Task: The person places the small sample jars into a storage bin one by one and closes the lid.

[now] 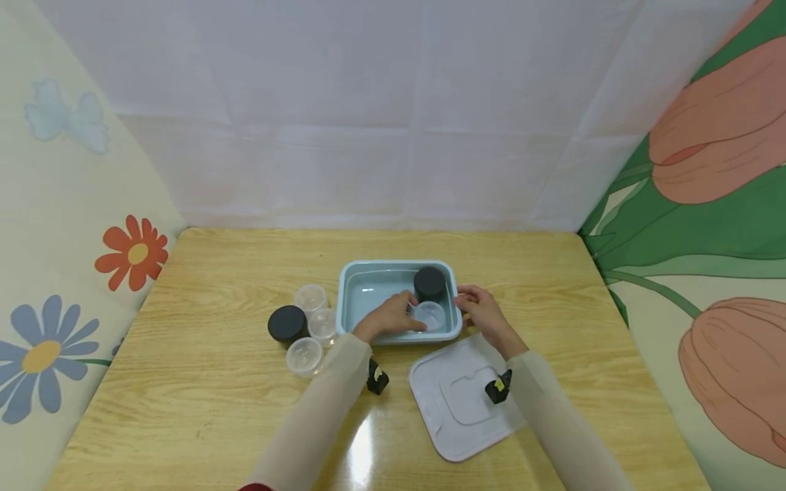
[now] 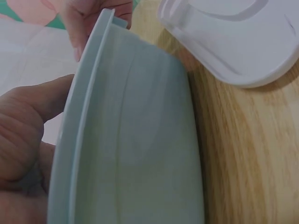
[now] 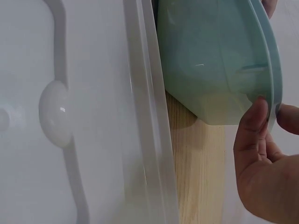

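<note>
A light blue plastic tub (image 1: pixel 368 268) stands on the table, with a black-lidded round container (image 1: pixel 429 282) in its far right corner. My left hand (image 1: pixel 393 316) reaches over the near wall into the tub. Its thumb and fingers hold a small clear round container (image 1: pixel 432 315) in the near right corner. In the left wrist view the tub's wall hides the fingertips and that container. My right hand (image 1: pixel 482 314) is at the tub's right end. In the right wrist view its thumb and fingers pinch the tub's rim (image 3: pixel 272 60) from both sides.
A white lid (image 1: pixel 457 416) lies on the table in front of the tub, under the right forearm. Left of the tub, three clear round containers (image 1: pixel 305 356) and another black-lidded one (image 1: pixel 288 323) stand close together. A white cloth (image 1: pixel 393 170) hangs behind the table.
</note>
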`<state>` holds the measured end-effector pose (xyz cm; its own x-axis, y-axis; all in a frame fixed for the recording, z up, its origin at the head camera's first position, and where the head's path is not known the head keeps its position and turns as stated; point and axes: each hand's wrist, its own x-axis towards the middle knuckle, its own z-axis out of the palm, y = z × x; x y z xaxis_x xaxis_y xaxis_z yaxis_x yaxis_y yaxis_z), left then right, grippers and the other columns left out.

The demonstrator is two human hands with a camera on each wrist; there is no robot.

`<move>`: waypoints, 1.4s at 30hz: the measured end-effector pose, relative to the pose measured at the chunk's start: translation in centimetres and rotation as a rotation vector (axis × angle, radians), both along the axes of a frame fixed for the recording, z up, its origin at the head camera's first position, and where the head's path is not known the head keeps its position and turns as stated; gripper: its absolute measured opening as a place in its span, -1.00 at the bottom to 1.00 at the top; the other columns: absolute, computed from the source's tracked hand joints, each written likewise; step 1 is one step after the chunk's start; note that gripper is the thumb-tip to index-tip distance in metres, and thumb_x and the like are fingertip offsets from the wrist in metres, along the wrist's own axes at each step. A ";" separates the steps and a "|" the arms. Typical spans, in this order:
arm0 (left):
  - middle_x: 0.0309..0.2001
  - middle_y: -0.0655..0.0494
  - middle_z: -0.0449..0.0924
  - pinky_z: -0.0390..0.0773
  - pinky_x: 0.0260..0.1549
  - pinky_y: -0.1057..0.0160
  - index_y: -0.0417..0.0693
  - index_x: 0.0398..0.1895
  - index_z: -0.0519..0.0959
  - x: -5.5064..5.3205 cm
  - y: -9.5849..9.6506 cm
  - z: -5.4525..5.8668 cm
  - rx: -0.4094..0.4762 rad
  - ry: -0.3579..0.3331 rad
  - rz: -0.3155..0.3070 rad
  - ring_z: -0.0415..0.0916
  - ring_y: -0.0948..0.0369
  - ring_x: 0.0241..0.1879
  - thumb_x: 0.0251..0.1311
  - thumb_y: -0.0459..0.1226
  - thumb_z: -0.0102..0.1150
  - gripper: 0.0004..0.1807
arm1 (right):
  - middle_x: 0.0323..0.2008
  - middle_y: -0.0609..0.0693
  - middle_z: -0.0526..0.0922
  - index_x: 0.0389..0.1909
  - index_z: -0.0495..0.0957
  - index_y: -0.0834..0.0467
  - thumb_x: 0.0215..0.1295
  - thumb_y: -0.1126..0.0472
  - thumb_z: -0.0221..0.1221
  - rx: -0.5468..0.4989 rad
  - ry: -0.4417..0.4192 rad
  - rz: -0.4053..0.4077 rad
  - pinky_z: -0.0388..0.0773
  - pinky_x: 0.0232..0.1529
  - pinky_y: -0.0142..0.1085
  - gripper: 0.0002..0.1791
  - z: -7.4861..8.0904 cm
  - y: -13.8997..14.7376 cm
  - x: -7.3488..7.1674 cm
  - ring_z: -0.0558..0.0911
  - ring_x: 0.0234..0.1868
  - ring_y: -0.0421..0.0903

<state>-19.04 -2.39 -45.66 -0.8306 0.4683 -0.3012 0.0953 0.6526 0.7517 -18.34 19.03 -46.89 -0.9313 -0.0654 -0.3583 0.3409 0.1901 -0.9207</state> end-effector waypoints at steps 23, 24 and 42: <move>-0.09 -0.23 0.55 0.53 -0.04 0.09 -0.30 -0.06 0.47 0.0 -3.1 0.7 0.096 0.125 0.033 0.54 -0.02 -0.11 0.03 -0.31 0.31 -0.59 | -0.26 -0.03 0.55 0.23 0.34 0.34 0.41 0.29 0.01 0.019 -0.006 0.010 0.52 -0.42 -0.36 -0.59 -0.2 0.2 0.0 0.51 -0.40 -0.22; -0.10 -0.22 0.55 0.53 -0.04 0.09 -0.31 -0.07 0.47 0.0 -3.3 0.8 0.098 0.129 0.038 0.54 -0.02 -0.12 0.03 -0.31 0.31 -0.60 | -0.26 -0.03 0.56 0.23 0.33 0.34 0.41 0.29 0.01 0.022 -0.003 0.013 0.52 -0.42 -0.35 -0.58 -0.2 0.2 0.0 0.51 -0.40 -0.22; 0.04 -0.27 0.48 0.51 -0.01 0.00 -0.33 0.05 0.43 0.7 -7.1 2.4 0.126 0.112 0.099 0.48 -0.10 0.00 0.17 -0.30 0.22 -0.58 | -0.25 -0.03 0.55 0.25 0.33 0.31 0.42 0.28 0.00 0.034 -0.015 0.021 0.53 -0.40 -0.35 -0.58 0.0 0.2 0.0 0.51 -0.40 -0.22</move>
